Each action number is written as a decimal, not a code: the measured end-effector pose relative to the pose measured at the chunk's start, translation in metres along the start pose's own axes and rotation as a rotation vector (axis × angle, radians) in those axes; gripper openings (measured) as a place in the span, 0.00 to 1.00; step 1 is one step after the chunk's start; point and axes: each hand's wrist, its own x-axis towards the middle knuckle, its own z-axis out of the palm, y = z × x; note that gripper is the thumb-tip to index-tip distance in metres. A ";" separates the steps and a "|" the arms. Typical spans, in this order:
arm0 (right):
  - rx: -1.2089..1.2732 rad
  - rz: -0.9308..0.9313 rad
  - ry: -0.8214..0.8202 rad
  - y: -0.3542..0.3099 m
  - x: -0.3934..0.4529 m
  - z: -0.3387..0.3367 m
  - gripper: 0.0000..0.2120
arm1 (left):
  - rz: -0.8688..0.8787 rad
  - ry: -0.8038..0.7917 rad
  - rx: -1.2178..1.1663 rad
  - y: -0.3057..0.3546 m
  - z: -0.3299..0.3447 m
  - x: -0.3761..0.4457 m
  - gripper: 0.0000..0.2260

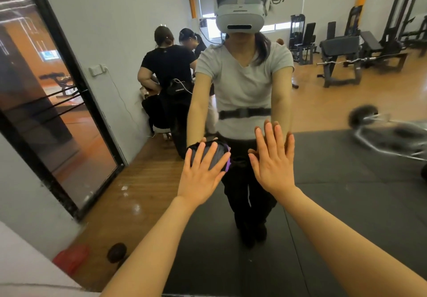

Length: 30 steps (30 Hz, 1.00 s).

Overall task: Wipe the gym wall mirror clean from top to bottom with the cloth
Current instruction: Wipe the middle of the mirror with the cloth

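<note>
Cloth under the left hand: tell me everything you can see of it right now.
The cloth is a dark grey bundle of soft-looking fabric, bunched rather than spread, with purple trim at its right edge. The left hand presses it with straight, spread fingers against the mirror, around hip height of the reflected person. The right hand lies on the glass beside it, not touching it.

A bunched dark grey cloth with a purple edge is pressed against the glass of the upright wall mirror.
</note>
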 end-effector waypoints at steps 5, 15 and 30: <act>0.008 -0.008 -0.010 0.000 0.000 0.001 0.33 | -0.024 0.014 -0.013 -0.010 -0.011 0.014 0.32; 0.006 -0.016 -0.002 0.000 -0.003 0.002 0.33 | -0.213 0.083 -0.080 -0.057 -0.045 0.091 0.27; 0.020 -0.012 -0.020 0.000 -0.002 0.001 0.33 | -0.260 -0.142 -0.082 0.005 -0.009 -0.012 0.33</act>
